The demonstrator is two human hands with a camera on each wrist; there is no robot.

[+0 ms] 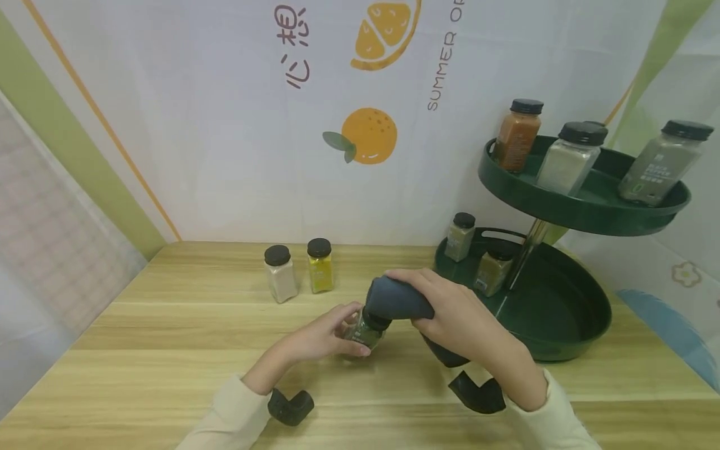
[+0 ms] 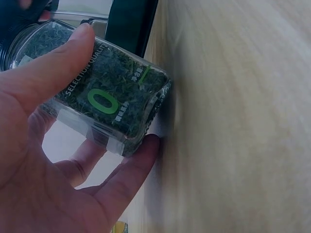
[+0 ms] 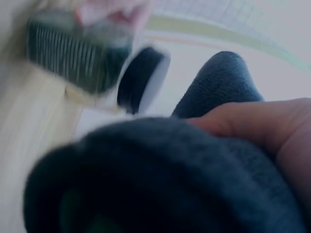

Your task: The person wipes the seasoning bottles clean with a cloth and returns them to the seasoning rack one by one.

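A clear square spice jar [image 2: 109,92] of dried green herbs is held tilted in my left hand [image 1: 323,337], thumb on one side and fingers on the other. Its lower end is close to the wooden tabletop; whether it touches is unclear. My right hand [image 1: 458,315] grips a dark blue-grey cloth [image 1: 398,299], fuzzy in the right wrist view and partly hanging below the hand. In the head view the cloth overlaps the jar's black lid [image 3: 143,80]. In the right wrist view, cloth and lid look slightly apart.
A two-tier dark green rack [image 1: 574,340] stands at right, with several spice jars on its tiers. Behind my left hand are a jar of pale powder [image 1: 282,281] and a yellow jar [image 1: 321,272]. A printed white curtain [image 1: 236,156] hangs behind the table.
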